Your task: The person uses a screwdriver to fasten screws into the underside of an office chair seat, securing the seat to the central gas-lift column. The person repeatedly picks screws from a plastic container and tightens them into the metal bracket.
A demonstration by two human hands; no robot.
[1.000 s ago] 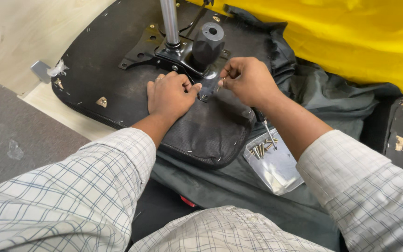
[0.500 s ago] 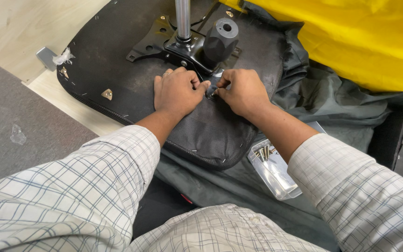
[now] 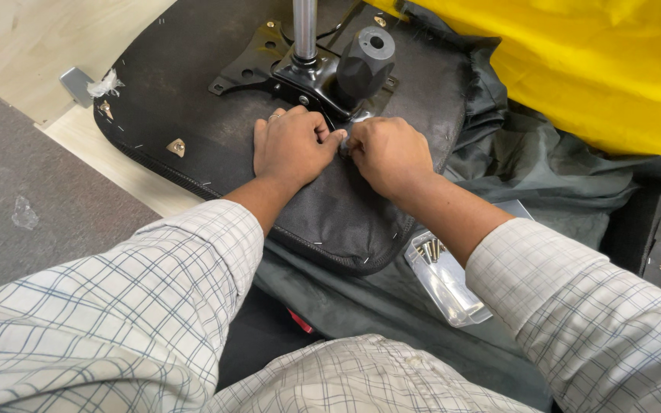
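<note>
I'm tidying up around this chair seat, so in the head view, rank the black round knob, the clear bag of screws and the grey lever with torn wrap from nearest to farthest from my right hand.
1. Black round knob: just beyond the right hand.
2. Clear bag of screws: nearer the body, under the right forearm.
3. Grey lever with torn wrap: far left, at the seat's edge.

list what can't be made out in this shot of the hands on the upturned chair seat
Head view only.
- The small silvery part pinched between the left hand and right hand: fingers cover nearly all of it.
- The metal column: cut off by the top edge.
- Screws in the clear plastic bag: partly behind the right forearm, too small to count.
- The black seat underside: its far part passes under the yellow cloth.
</note>
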